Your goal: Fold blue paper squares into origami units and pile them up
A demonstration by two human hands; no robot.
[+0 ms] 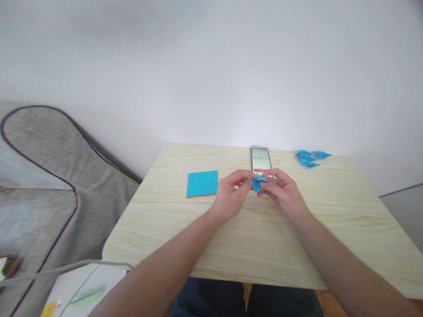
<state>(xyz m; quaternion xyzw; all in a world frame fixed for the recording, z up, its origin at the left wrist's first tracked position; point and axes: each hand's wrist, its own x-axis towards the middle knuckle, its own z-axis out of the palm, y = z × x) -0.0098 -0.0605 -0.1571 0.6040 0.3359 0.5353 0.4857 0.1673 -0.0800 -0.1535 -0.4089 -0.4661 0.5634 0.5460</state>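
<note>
Between my two hands, above the middle of the table, is a small piece of folded blue paper. My left hand pinches its left side with thumb and fingers. On the other side, my right hand grips it the same way, fingers curled and partly hiding the folds. A stack of square paper, blue on top with an orange edge below, lies left of my left hand. Several folded blue paper pieces sit together at the back right of the table.
A phone showing a timer lies just behind my hands on the wooden table. The white wall rises at the table's back edge. Grey sofa upholstery stands to the left, with a cable at the lower left.
</note>
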